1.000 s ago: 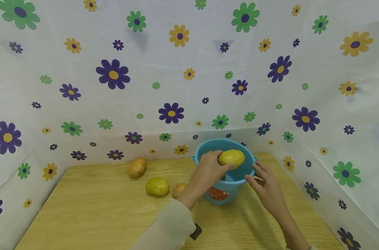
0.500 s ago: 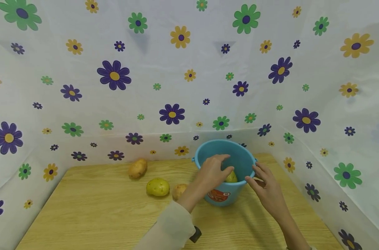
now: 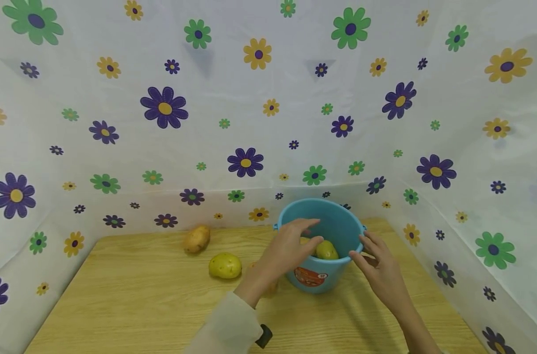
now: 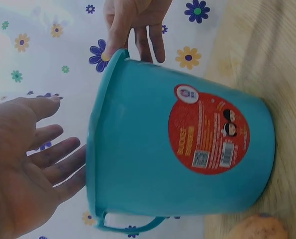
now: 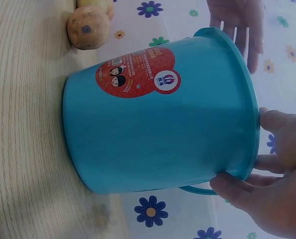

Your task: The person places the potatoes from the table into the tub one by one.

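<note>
A blue bucket point(image 3: 326, 275) with a red label stands upright on the wooden table. Inside it lie a yellow-green potato point(image 3: 326, 250) and part of another potato behind my left fingers. My left hand point(image 3: 290, 246) hovers over the bucket's left rim, fingers spread with nothing between them. At the right rim, by the handle joint, my right hand point(image 3: 381, 265) holds the bucket with thumb and fingers. In the left wrist view the open left palm point(image 4: 26, 169) faces the bucket mouth.
On the table point(image 3: 140, 295) left of the bucket lie a brown potato point(image 3: 196, 239) and a yellow-green potato point(image 3: 224, 266). Another potato point(image 3: 272, 287) is mostly hidden behind my left forearm. A flower-patterned white sheet point(image 3: 206, 123) surrounds the table at the back and sides.
The yellow potato has gone from my left hand down into the bucket. That hand let go and has drawn slightly back to the left. My right hand stays at the rim.
</note>
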{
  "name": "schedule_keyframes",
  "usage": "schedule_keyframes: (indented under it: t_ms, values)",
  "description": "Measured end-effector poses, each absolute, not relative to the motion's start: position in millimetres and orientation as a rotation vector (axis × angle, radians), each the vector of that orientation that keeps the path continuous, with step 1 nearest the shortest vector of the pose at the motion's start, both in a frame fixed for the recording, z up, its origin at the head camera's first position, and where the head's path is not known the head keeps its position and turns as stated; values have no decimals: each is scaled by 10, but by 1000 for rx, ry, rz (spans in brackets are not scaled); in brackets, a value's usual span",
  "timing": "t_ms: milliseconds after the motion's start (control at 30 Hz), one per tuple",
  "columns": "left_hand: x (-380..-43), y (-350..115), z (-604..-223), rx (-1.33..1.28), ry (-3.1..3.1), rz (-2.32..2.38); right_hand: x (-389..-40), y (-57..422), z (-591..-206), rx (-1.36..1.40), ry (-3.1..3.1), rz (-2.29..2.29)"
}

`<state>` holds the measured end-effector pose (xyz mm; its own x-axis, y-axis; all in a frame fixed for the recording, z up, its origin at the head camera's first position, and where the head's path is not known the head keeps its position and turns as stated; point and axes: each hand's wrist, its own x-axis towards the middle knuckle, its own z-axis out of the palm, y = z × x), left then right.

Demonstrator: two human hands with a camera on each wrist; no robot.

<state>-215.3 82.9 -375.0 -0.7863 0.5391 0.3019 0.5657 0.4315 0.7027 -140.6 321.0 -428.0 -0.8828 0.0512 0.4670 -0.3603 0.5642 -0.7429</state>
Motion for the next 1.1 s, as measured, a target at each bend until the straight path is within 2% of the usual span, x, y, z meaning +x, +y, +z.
schedule_keyframes:
  t_ms: [433,1100]
  values:
    - [-2165,440,-3743,-1076,-2630,-1317,-1405,3205,-4283,230,-2365,1275]
    - [-2172,-269,-3862,-986,-2589,-1325,-1395,3190,-4250,218,-2370,1281]
